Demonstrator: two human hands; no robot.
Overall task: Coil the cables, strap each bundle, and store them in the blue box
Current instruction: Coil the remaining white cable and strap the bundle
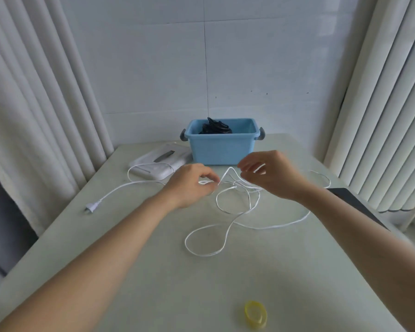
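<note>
A long white cable (225, 232) lies in loose loops across the middle of the table, its two-pin plug (92, 207) at the left. My left hand (189, 185) pinches a strand of it near the centre. My right hand (271, 174) hovers just right of that, fingers curled around another strand that rises in a peak between the two hands. The blue box (222, 149) stands at the back of the table with a black coiled cable (215, 127) inside. A yellow strap ring (255, 313) lies near the front edge.
A flat white device (161, 162) sits left of the box, with the cable running along it. A dark flat object (355, 200) lies at the table's right edge. Curtains hang on both sides, and a white wall stands behind.
</note>
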